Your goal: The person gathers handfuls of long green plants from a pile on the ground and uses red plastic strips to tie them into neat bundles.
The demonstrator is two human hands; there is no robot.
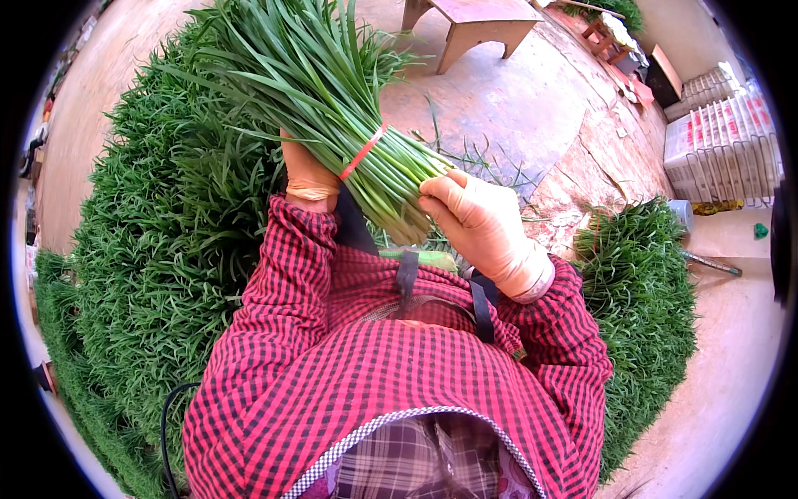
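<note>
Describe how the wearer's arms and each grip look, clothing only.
Both arms wear long red-and-black checked sleeves: the left sleeve gathers at its cuff, the right sleeve shows loose folds. The left grip and right grip wear thin gloves, wrinkled at the wrists. No markings show on them.

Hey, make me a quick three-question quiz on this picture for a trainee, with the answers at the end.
1. True or false: a red band crosses the leafy bunch.
2. Which hand visibly grips the stems near their ends? a) left hand b) right hand c) neither
3. Fill in: the white stacked containers stand toward the picture's upper ____ side.

Key: 1. True. 2. b, right hand. 3. Right.
</note>
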